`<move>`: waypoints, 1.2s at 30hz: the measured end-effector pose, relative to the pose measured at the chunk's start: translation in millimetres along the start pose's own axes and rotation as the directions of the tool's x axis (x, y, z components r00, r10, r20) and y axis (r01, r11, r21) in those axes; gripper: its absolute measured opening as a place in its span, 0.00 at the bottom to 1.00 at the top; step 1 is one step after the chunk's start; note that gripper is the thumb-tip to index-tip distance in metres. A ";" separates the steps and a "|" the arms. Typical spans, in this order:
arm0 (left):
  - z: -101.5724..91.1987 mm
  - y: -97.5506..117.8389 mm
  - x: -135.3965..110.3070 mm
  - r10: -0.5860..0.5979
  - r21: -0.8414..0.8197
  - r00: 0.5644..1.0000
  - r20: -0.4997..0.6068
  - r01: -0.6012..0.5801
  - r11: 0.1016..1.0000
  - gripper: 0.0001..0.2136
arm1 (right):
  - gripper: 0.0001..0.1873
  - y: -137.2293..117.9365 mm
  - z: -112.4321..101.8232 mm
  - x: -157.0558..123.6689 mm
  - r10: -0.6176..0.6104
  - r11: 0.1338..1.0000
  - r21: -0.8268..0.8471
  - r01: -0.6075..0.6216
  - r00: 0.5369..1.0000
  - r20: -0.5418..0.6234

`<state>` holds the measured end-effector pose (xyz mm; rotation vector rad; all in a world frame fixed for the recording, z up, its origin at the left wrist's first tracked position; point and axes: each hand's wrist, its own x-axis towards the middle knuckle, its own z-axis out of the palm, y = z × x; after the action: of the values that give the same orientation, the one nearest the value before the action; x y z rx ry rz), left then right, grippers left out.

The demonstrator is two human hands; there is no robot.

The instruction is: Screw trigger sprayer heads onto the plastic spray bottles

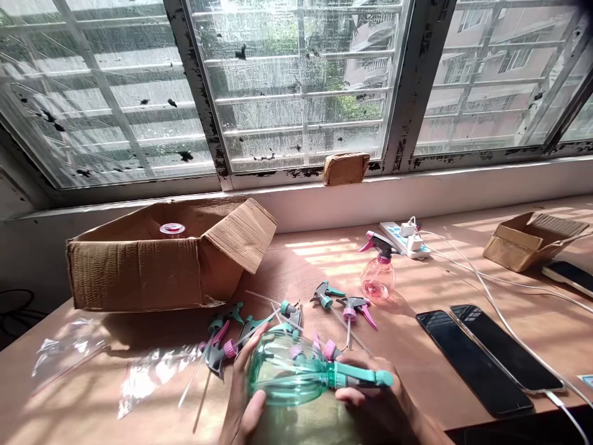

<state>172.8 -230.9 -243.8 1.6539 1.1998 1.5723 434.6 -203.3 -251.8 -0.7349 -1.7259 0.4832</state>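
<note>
A clear green spray bottle (pixel 287 371) lies sideways between my hands, its teal trigger head (pixel 361 374) pointing right. My left hand (pixel 245 386) wraps round the base of the bottle, thumb in front. With my right hand (pixel 375 395) I grip the trigger head near the neck; some of those fingers are hidden beneath it. Just behind the bottle lie several loose trigger heads with dip tubes, among them a pink one (pixel 356 309) and a teal one (pixel 327 295). A pink spray bottle (pixel 377 281) with a black and pink head stands upright farther back.
An open cardboard box (pixel 134 275) holding a clear item stands at the back left. Plastic bags (pixel 157 371) lie before it. On the right are two phones (pixel 477 364), cables, a power strip (pixel 403 238) and a small box (pixel 514 241). Windows rise behind the table.
</note>
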 end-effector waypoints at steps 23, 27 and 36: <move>-6.8 14.5 -1.1 -0.034 0.007 0.997 0.068 0.034 0.999 0.30 | 0.21 -3.0 -6.8 2.5 -0.067 0.998 0.026 0.066 0.997 0.038; -1.9 14.2 -4.5 0.015 -0.067 0.999 0.037 -0.013 0.998 0.29 | 0.20 -9.2 -7.9 6.7 -0.070 0.997 0.033 0.069 0.997 0.020; -0.9 -12.2 4.3 -0.215 -0.109 0.976 -0.026 0.211 0.971 0.45 | 0.28 -0.6 -6.7 2.2 -0.142 0.983 0.136 0.119 0.975 0.172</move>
<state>168.7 -221.9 -252.2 1.3850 1.2459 1.5114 440.5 -202.5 -248.0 -0.4955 -1.8814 0.5757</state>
